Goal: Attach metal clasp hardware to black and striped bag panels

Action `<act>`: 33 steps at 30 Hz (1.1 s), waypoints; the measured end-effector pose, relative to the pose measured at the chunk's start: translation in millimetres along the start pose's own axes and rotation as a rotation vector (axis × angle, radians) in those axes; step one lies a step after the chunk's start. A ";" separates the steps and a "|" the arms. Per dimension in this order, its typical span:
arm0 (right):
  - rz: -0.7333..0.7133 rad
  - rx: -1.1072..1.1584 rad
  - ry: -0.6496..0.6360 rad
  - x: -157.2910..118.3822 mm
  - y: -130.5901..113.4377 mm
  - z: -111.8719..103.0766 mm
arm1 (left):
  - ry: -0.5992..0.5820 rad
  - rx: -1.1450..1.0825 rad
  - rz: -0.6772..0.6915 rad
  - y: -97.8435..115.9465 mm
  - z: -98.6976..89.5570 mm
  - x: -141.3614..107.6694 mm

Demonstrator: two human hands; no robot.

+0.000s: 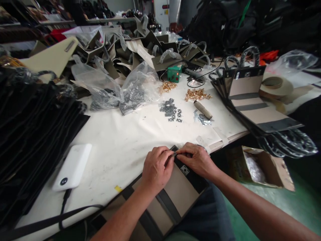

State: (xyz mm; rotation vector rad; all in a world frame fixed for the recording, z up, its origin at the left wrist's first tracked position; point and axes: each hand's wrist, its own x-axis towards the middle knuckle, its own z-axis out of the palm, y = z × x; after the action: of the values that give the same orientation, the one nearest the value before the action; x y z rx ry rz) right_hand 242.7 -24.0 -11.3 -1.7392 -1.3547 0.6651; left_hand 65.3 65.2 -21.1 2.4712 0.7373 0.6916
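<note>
A bag panel (182,189), beige with black bands, lies slanted over my lap and the table's front edge. My left hand (158,165) and my right hand (194,159) meet at its far black border, fingertips pinched together. Between them a tiny dark piece (175,154) barely shows; my fingers hide most of it. A square metal plate with holes (185,170) sits on the black border, just below my right hand. Farther up the table are a pile of similar metal plates (168,107), flat silver pieces (203,119) and a wrapped rod (202,109).
Gold-coloured fasteners (198,94) lie behind the rod, near a green box (174,73). Black panels (32,134) are stacked at left beside a white power bank (72,166). Bag pieces (260,97) overhang the right edge above a cardboard box (271,167). Plastic bags (137,87) stand behind.
</note>
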 end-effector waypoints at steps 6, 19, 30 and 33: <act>-0.065 0.028 0.023 -2.5 2.8 1.8 | -0.013 -0.040 0.000 0.7 -2.6 -0.4; -0.106 0.062 -0.046 1.2 5.7 0.9 | -0.026 -0.044 -0.025 0.1 -0.8 -0.2; 0.103 0.021 -0.111 10.3 -7.6 -10.5 | 0.012 -0.034 -0.015 2.4 -0.2 -0.6; 0.170 -0.061 -0.075 14.2 -11.0 -7.1 | 0.018 -0.036 -0.010 2.3 1.0 -1.7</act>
State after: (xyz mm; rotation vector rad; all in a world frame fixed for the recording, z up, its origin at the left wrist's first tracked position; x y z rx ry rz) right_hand 246.6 -11.4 2.8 -1.9104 -1.2992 0.7975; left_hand 65.6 62.2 -21.2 2.4306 0.7373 0.7174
